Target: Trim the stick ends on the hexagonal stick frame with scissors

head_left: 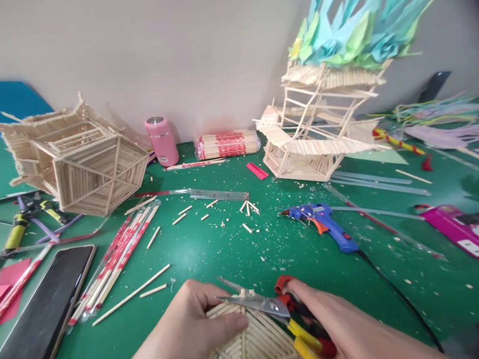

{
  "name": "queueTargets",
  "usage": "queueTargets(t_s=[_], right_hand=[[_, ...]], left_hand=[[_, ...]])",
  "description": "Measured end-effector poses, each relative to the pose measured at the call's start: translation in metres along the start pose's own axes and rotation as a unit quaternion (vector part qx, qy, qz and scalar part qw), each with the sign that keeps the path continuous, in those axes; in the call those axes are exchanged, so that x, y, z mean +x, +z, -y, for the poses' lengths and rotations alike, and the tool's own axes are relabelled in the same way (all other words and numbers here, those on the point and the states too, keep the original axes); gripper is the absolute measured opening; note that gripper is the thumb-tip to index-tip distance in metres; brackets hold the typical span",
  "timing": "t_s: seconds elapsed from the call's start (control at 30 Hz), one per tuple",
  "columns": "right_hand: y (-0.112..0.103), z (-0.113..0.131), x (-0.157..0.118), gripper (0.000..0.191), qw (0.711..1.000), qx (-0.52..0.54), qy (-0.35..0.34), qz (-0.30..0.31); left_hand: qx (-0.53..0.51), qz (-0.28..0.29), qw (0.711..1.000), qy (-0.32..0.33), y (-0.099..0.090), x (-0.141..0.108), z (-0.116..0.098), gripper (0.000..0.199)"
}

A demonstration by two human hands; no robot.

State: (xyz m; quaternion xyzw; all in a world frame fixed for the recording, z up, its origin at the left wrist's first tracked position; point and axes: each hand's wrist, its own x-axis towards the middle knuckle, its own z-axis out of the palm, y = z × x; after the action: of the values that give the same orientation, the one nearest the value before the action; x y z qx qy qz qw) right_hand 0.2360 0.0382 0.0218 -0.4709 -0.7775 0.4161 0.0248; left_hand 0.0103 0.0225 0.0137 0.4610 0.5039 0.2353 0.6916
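Note:
My left hand (pixel 205 322) grips a flat panel of wooden sticks (pixel 258 342) at the bottom middle, thumb on top and fingers behind. The sticks lie in nested rows between spokes, and the panel's lower part runs out of view. In my right hand (pixel 331 317) is a pair of scissors (pixel 271 305) with red, black and yellow handles. Their blades are parted at the panel's top edge, around or beside a stick end there; I cannot tell which. Beyond my hands, small stick offcuts (pixel 247 228) and crumbs lie on the green table (pixel 212 249).
A blue glue gun (pixel 318 220) with a black cord lies right of centre. Stick structures stand at left (pixel 100 169) and right (pixel 304 157), the latter topped with paper leaves. A phone (pixel 45 308), wrapped chopsticks (pixel 116 257), pliers (pixel 17 227) and a pink flask (pixel 162 141) are also here.

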Motion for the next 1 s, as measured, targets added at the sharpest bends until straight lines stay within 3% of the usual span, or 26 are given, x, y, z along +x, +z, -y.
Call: queueTargets(t_s=[0.13,0.23,0.33,0.73,0.87,1.0], right_hand=[[0.000,-0.006,-0.005,0.028,0.998,0.022,-0.026,0.052],[0.002,-0.012,-0.009,0.046,0.998,0.008,-0.021,0.064],[0.007,-0.014,-0.012,0.052,0.997,0.006,-0.021,0.072],[0.009,0.008,-0.013,0.043,0.997,-0.024,-0.012,0.068],[0.012,0.013,-0.015,0.024,0.998,-0.034,-0.012,0.049],[0.018,0.012,-0.020,0.018,0.998,-0.037,-0.008,0.044]], left_hand=[[-0.002,0.022,0.999,-0.025,-0.004,-0.006,0.003,0.015],[-0.014,0.041,0.998,-0.039,-0.007,-0.009,0.006,0.017],[-0.045,0.053,0.997,-0.044,-0.008,-0.010,0.008,0.019],[-0.029,0.094,0.995,-0.018,-0.004,-0.015,0.007,0.027],[-0.030,0.096,0.995,-0.017,-0.004,-0.016,0.009,0.025],[-0.034,0.090,0.995,-0.016,-0.003,-0.018,0.010,0.026]])
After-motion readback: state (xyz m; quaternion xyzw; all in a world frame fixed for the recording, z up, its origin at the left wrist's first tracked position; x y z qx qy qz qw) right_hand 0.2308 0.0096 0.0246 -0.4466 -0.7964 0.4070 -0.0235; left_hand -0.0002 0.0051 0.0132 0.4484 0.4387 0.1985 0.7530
